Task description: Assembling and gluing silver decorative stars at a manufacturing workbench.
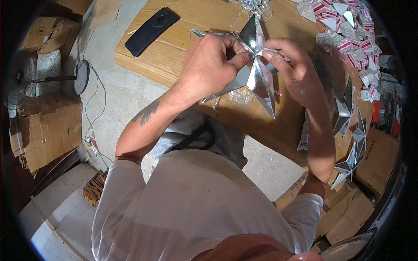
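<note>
Left hand (pixel 209 65): fingers closed, thumb and forefinger pinched on the star's middle from the left.
Right hand (pixel 291 69): fingers curled together, tips pinched on the star's middle from the right, just beside the left fingertips.
Star (pixel 259 71): shiny silver, folded into ridged points, held between both hands above the table; its long point hangs toward the near side and another rises toward the far side.
Table (pixel 174 56): wooden top, under the hands, reaching from the far left to the right.
Phone (pixel 152 30): black, lying flat on the table's far left part, well apart from the hands.
Finished stars (pixel 350 130): several silver ones stacked on the right, near the right forearm.
Small packets (pixel 348 30): a heap of red, white and silvery pieces at the far right of the table.
Tinsel (pixel 252 5): a silver spray at the table's far edge, beyond the star.
Fan (pixel 48 78): lying on the floor, far left.
Cardboard (pixel 48 130): flattened pieces on the floor, left.
</note>
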Motion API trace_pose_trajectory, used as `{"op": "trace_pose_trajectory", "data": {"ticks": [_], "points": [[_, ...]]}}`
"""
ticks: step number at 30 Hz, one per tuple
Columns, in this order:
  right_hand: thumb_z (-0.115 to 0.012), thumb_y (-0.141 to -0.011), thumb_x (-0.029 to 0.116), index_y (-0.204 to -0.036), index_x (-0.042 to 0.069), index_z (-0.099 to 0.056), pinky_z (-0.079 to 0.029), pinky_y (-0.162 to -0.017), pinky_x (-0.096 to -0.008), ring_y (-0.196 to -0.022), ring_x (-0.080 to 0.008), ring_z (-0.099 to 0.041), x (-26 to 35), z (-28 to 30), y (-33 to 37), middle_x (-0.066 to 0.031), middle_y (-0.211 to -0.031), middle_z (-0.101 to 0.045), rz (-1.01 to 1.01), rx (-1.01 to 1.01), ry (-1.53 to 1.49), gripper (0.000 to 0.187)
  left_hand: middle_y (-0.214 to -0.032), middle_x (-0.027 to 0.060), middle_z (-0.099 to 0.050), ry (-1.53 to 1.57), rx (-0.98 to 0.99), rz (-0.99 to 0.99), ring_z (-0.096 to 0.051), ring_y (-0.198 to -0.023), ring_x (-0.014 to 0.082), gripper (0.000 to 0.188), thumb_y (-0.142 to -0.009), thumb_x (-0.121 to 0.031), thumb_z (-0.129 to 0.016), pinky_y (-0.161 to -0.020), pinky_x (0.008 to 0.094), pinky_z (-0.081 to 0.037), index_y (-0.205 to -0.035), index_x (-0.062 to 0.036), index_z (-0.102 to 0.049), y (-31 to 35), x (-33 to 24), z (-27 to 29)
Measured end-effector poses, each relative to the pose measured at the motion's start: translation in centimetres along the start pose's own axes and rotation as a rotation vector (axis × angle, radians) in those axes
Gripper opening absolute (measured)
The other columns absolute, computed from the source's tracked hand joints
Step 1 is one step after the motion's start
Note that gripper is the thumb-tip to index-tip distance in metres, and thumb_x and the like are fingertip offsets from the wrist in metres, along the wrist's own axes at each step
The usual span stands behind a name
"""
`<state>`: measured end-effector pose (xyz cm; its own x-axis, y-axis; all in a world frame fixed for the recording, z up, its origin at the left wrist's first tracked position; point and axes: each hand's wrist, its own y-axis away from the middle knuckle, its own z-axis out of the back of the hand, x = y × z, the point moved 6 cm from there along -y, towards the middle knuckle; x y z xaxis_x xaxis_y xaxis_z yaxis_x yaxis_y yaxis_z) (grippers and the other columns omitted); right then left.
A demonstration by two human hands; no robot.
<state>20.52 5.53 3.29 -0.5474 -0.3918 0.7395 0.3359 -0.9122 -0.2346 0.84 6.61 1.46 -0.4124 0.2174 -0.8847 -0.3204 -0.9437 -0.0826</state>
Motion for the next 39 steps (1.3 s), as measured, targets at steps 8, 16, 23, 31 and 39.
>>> {"op": "trace_pose_trajectory", "data": {"ticks": [8, 16, 23, 31, 39], "points": [[-0.061, -0.101, 0.020, -0.116, 0.002, -0.068, -0.053, -0.082, -0.0399, -0.086, -0.0307, -0.068, 0.5, -0.2, 0.0, -0.0164, -0.096, -0.069, -0.003, 0.031, -0.007, 0.025, -0.069, 0.0064, -0.069, 0.192, 0.021, 0.031, -0.065, -0.063, 0.0168, 0.018, -0.095, -0.018, -0.074, -0.062, 0.0337, -0.050, -0.087, -0.0016, -0.077, 0.2, 0.7, 0.0], [-0.058, -0.101, 0.021, -0.120, 0.003, -0.066, -0.052, -0.088, -0.0447, -0.095, -0.0375, -0.067, 1.3, 0.0, -0.1, -0.0192, -0.102, -0.070, 0.038, 0.058, 0.054, 0.027, -0.066, -0.0004, -0.061, 0.507, 0.156, 0.199, -0.052, -0.053, 0.0062, 0.019, -0.101, -0.017, -0.073, -0.049, 0.0253, -0.041, -0.093, 0.0001, -0.076, 0.4, 1.4, -0.1], [-0.060, -0.101, 0.019, -0.121, 0.003, -0.068, -0.052, -0.091, -0.0468, -0.102, -0.0403, -0.068, 2.8, -0.1, 0.2, -0.0210, -0.109, -0.071, 0.090, 0.062, 0.116, 0.026, -0.066, -0.0017, -0.060, 0.567, 0.205, 0.189, -0.050, -0.052, 0.0042, 0.020, -0.102, -0.019, -0.074, -0.047, 0.0219, -0.039, -0.095, -0.0007, -0.076, 0.5, 1.7, -0.2], [-0.064, -0.100, 0.018, -0.111, 0.002, -0.069, -0.051, -0.090, -0.0468, -0.098, -0.0411, -0.067, 5.5, -0.4, 0.1, -0.0187, -0.104, -0.071, 0.213, 0.105, 0.238, 0.020, -0.071, -0.0020, -0.064, 0.615, 0.202, 0.152, -0.051, -0.058, 0.0041, 0.017, -0.101, -0.017, -0.074, -0.052, 0.0228, -0.040, -0.096, -0.0005, -0.077, 1.5, 0.4, 0.6], [-0.065, -0.097, 0.015, -0.114, 0.004, -0.070, -0.052, -0.095, -0.0475, -0.103, -0.0400, -0.067, 6.5, -0.2, 1.5, -0.0169, -0.110, -0.072, 0.205, 0.030, 0.256, 0.021, -0.090, 0.0038, -0.074, 0.613, 0.147, 0.038, -0.064, -0.084, 0.0089, 0.011, -0.099, -0.008, -0.074, -0.078, 0.0268, -0.052, -0.098, 0.0025, -0.075, 2.6, -1.0, 1.2]]}}
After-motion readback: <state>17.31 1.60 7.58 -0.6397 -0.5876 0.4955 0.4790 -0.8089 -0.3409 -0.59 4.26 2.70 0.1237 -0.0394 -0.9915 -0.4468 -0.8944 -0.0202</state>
